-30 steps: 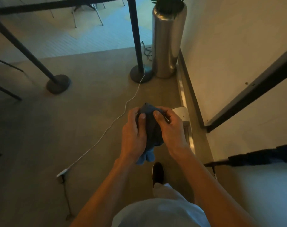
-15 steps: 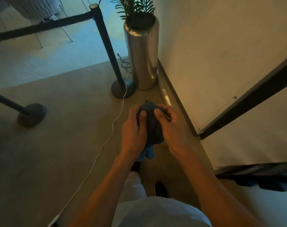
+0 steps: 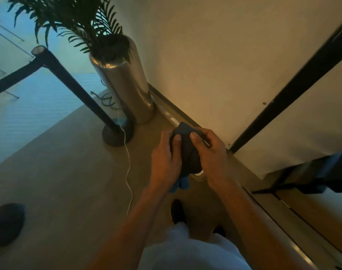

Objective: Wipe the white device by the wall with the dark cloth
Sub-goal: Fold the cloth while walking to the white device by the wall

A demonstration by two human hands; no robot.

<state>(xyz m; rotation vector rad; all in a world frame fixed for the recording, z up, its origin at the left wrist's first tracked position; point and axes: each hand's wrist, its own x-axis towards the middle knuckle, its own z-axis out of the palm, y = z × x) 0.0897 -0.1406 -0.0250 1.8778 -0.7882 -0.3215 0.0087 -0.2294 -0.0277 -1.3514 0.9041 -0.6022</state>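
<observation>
A dark blue cloth [image 3: 186, 151] is bunched between both my hands in mid-frame, above the floor. My left hand [image 3: 165, 158] grips its left side, thumb pressed on the front. My right hand [image 3: 210, 152] grips its right side, thumb likewise on the cloth. A lighter blue end of the cloth hangs out below my left wrist. The white device [image 3: 200, 175] sits on the floor by the wall; only a pale sliver shows under the cloth and my right hand, the rest is hidden.
A steel planter [image 3: 127, 88] with a palm stands against the wall [image 3: 215, 55] ahead. A black barrier post [image 3: 115, 131] stands left of it, and a white cable [image 3: 128, 168] runs across the tan floor. Another post base [image 3: 5, 223] is at far left. My shoes show below.
The view has tilted up and moved closer to the wall; planter and post now look nearer. Both hands keep the same hold on the cloth. The device is now mostly hidden behind them.
</observation>
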